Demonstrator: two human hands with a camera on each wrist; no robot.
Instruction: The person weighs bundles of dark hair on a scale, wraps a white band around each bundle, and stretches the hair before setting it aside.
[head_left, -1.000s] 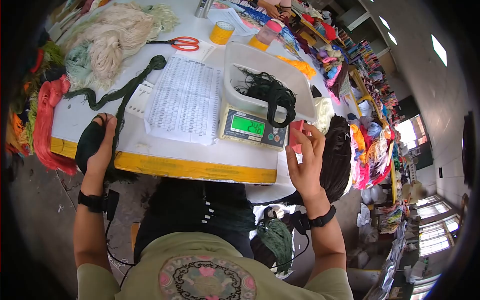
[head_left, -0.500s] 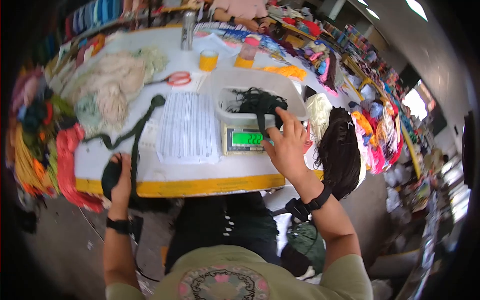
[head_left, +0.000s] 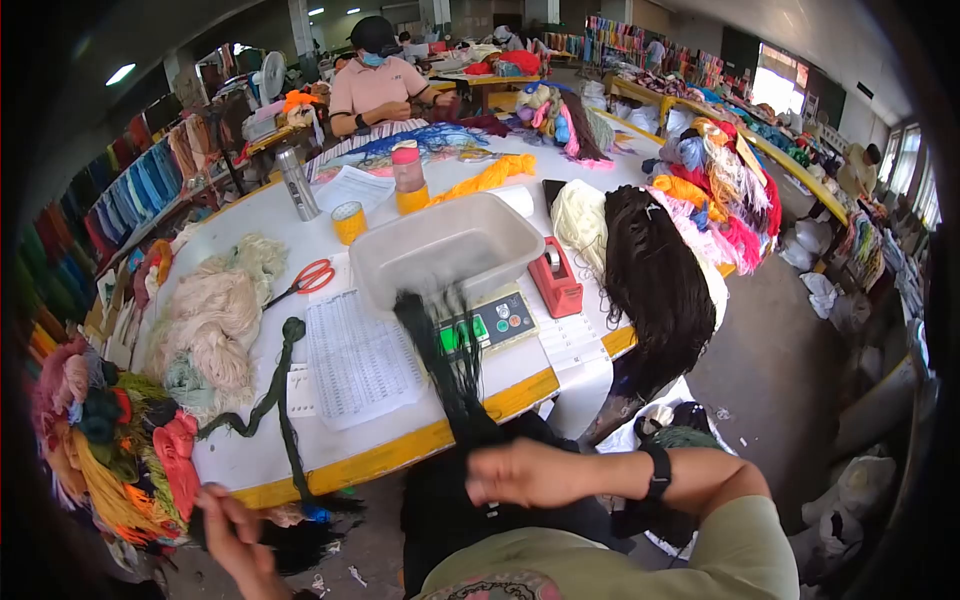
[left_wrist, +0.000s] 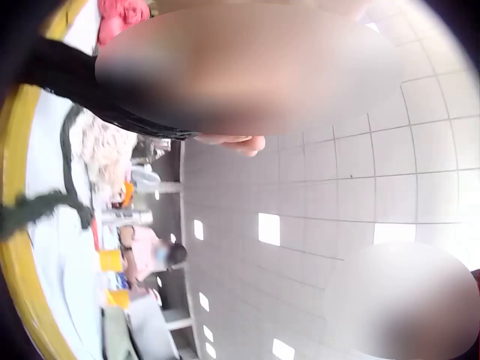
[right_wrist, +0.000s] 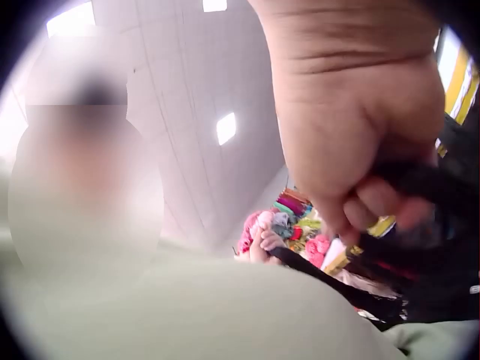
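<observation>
My right hand (head_left: 530, 475) is over my lap in the head view, fingers curled round a hank of dark green yarn (head_left: 445, 360). Its loose strands trail across the front of a digital scale (head_left: 512, 315), partly covering the lit display. On the scale sits a pale plastic tray (head_left: 385, 248). My left hand (head_left: 238, 540) is off the table's near left edge, gripping a dark skein of yarn (left_wrist: 71, 71) that stretches away from it in the left wrist view. Curled fingers (right_wrist: 375, 199) show on the dark yarn in the right wrist view.
A printed sheet (head_left: 360, 360), red-handled scissors (head_left: 313, 276) and a thin green braid (head_left: 285, 385) lie left of the scale. Right of it stand a red tape dispenser (head_left: 556, 283) and a dark brown hank (head_left: 655, 285). Another person (head_left: 380, 90) sits across the table.
My right hand has gone from the tray down to my lap, drawing the dark green yarn out over the scale. My left hand is lower in view, and the head view has tilted up.
</observation>
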